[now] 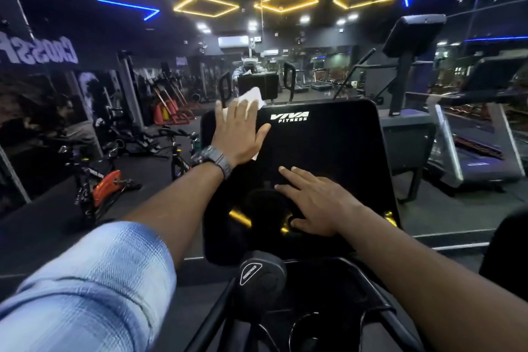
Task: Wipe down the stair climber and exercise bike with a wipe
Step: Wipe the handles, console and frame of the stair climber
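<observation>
At 6 o'clock sits a black knob (261, 271). Beyond it the right hand (317, 203) lies flat, fingers spread, on the dark console (328, 146). At 11 o'clock the left hand (238, 134), fingers straight, presses the white wipe (251, 97) on the console's top corner.

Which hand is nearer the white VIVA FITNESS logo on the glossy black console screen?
Left. The left hand, pressing a white wipe to the black console screen, lies just left of the VIVA FITNESS logo; the right hand rests flat well below it.

Dark gym: mirrored wall (171, 46), yellow diamond ceiling lights (205, 6), blue light strips (128, 5), treadmill (480, 151) at right, black floor (457, 208)
</observation>
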Tool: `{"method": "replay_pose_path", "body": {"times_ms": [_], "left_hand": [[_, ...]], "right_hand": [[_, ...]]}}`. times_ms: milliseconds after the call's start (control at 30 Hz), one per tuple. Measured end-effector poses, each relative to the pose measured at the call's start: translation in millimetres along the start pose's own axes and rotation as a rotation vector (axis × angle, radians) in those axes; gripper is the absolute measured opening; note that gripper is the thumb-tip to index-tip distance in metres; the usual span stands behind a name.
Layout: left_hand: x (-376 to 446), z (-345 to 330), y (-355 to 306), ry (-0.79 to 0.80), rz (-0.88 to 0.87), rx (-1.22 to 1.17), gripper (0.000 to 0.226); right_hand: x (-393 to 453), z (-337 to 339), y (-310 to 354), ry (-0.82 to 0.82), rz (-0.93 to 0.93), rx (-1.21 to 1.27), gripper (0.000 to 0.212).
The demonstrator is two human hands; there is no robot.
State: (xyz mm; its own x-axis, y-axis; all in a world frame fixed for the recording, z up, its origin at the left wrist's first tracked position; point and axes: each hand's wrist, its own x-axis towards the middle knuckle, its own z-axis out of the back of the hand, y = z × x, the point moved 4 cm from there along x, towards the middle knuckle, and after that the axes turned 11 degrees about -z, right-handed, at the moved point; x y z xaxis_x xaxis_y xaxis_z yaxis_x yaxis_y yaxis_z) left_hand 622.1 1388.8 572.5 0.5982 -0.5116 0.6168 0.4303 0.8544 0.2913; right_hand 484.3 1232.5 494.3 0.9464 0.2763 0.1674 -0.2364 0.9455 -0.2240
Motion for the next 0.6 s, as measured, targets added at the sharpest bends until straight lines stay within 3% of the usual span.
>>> {"method": "replay_pose_path", "body": {"times_ms": [100, 267, 467, 600], "left_hand": [[24, 1, -30, -0.036, -0.156, 0.030, 0.070], [35, 1, -48, -0.107, -0.230, 0.070, 0.054], [18, 11, 10, -0.119, -0.091, 0.097, 0.044], [47, 9, -33, -0.078, -0.128, 0.072, 0.052]], "right_hand": [[1, 1, 0, -0.019, -0.006, 0.001, 0.081], [1, 3, 3, -0.059, -0.008, 0.020, 0.078], [1, 3, 2, -0.072, -0.014, 0.052, 0.077], [1, 7, 1, -0.074, -0.016, 0.057, 0.076]]}}
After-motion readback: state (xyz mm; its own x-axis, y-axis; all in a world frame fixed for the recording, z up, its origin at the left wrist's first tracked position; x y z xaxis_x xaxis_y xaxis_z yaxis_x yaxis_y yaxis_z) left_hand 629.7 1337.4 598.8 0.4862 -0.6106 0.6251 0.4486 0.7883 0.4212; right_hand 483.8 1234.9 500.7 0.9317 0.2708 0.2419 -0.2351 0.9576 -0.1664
